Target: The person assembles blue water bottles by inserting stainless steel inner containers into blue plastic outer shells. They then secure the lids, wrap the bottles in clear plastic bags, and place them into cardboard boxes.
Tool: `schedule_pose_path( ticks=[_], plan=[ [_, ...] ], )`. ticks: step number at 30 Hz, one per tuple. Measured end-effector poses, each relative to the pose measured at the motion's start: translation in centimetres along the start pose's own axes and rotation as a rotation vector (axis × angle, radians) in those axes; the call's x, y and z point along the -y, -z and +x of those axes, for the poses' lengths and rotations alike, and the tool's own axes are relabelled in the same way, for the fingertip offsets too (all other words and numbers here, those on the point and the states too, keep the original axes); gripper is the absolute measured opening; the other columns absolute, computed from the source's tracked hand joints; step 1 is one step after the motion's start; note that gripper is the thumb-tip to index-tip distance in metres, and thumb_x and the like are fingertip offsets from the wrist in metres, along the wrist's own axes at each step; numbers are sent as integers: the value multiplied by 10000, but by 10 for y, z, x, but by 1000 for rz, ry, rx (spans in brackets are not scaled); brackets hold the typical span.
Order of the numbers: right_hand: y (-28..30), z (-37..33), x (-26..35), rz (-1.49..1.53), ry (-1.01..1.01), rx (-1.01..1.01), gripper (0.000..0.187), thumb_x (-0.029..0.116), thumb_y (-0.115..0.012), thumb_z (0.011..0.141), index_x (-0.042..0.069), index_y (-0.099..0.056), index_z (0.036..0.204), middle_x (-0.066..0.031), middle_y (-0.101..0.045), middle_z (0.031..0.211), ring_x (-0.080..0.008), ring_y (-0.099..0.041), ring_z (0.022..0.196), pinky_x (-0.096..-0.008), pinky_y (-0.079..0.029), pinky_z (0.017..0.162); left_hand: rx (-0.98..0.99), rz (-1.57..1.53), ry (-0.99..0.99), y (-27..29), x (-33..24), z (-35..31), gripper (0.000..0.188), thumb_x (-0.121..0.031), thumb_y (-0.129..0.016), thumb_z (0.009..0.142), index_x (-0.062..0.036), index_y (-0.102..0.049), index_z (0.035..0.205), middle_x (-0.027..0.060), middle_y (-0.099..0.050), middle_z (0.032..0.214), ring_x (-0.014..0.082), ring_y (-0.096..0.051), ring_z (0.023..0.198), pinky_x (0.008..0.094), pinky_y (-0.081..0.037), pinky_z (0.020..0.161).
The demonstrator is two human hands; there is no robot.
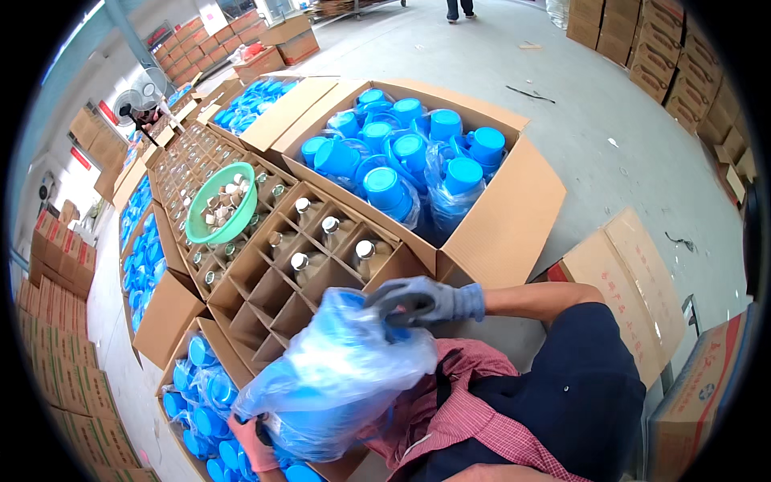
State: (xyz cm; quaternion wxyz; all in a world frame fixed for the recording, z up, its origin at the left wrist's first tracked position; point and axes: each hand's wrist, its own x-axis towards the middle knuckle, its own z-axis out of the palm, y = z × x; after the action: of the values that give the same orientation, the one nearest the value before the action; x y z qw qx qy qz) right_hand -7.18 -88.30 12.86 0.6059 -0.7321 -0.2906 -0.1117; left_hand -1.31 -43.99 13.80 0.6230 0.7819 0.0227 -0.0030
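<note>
Across the front of the divided carton (261, 305), I hold a large clear plastic bag (337, 373) with something blue inside; its exact shape is blurred by the film. My right hand (422, 302), in a grey-blue glove, is closed on the bag's upper end. Lower left, my left hand (255, 443), in a pink glove, grips the bag's other end above a carton of blue plastic cups (210, 422). Several glass bottles (371, 255) with white caps stand in the divided carton's cells, while its nearer visible cells hold none.
A green bowl (249, 205) of small caps rests on the bottle carton behind. An open carton of bagged blue handled cups (385, 189) stands at far right. Folded-open flaps (514, 225) stick out. Fans (128, 104) and stacked cartons (56, 353) are at left.
</note>
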Motion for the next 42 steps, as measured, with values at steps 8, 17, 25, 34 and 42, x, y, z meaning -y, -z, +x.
schedule_pose_path(
  ticks=[8,17,25,34,42],
  plan=[
    [-11,81,32,-643,924,360,226,219,-578,832,86,-610,1013,-123,-568,1173,-308,-544,1107,-494,-459,889,410,-118,70,-10,80,10,465,-215,-587,903,33,-466,1278,140,-552,1232,221,-557,1096,362,-468,939],
    [-20,55,-18,-430,185,146,304,237,-603,794,82,-610,1054,-128,-633,960,-281,-624,804,-391,-519,743,-25,-193,78,-49,36,-45,229,-123,-576,894,55,-618,1032,91,-657,936,170,-613,807,324,-509,724],
    [23,55,-77,59,-219,90,271,173,-561,891,57,-583,1136,-75,-640,986,-195,-623,855,-337,-513,803,-61,223,-143,-45,23,-64,104,1,-620,729,35,-552,801,7,-511,708,99,-439,668,253,-405,635],
    [-36,7,-21,-161,-5,-348,519,289,-653,870,104,-490,1326,-169,-390,1444,-345,-372,1340,-462,-363,1055,40,-523,40,-107,68,16,246,-105,-520,918,-12,-564,1141,62,-624,1042,153,-601,818,303,-519,691],
    [12,7,36,-1208,190,68,790,396,-660,669,358,-399,1414,-89,-285,1535,-316,-261,1418,-707,-115,1076,521,-621,-119,-278,-21,88,350,-101,-448,962,-27,-485,1303,82,-571,1205,192,-587,1022,306,-524,844]
  ],
)
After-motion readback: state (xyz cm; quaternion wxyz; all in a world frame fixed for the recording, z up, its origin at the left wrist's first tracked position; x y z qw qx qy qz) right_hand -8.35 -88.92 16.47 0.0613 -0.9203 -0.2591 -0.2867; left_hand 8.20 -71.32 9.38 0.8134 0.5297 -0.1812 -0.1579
